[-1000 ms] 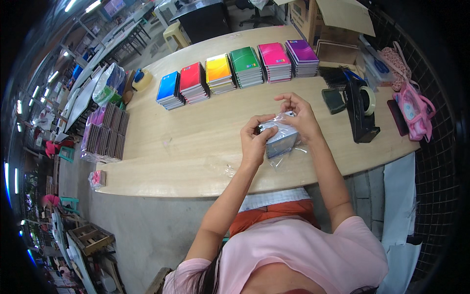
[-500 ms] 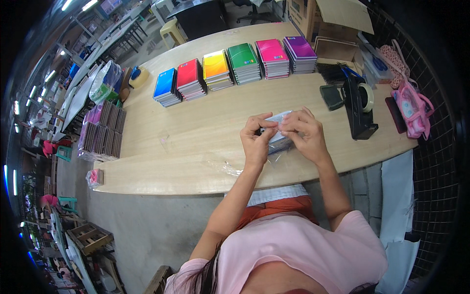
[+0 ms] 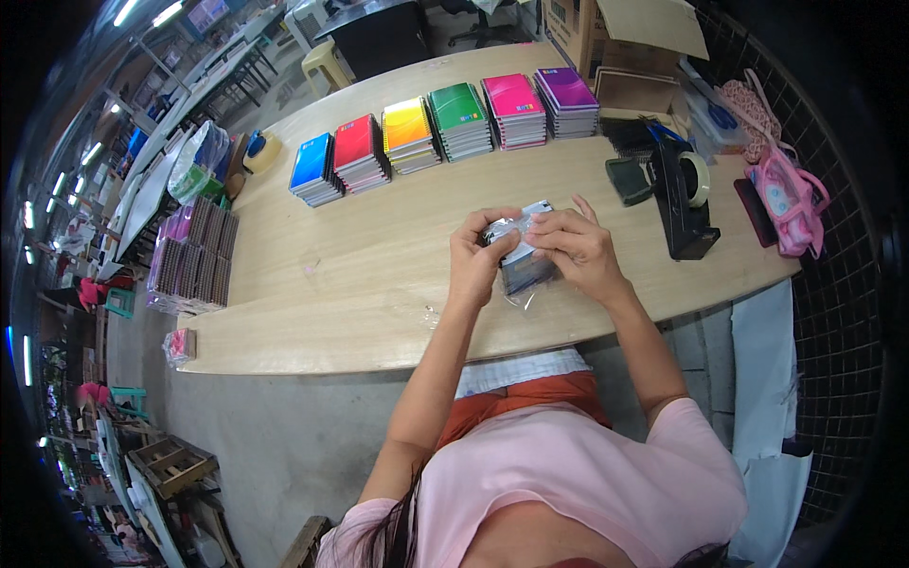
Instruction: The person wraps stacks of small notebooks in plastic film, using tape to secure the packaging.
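Two hands, the left hand [image 3: 478, 257] clasping and the right hand [image 3: 578, 249] pinching, are gripping a box-shaped bundle [image 3: 526, 275], pale-topped and grey-sided in crinkled, glossy clear film [image 3: 502, 227]. They are holding it at the wooden table's [image 3: 360, 251] near side, with six spiral-notebook stacks [image 3: 462, 123] standing beyond.

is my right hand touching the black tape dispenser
Apart: the head view shows a plain strip of bare tabletop between the right hand and the black tape dispenser.

wrapped bundle [image 3: 527, 275] partly hidden by left hand [image 3: 475, 257], right hand [image 3: 583, 252]; cardboard box [image 3: 570, 36] cropped above
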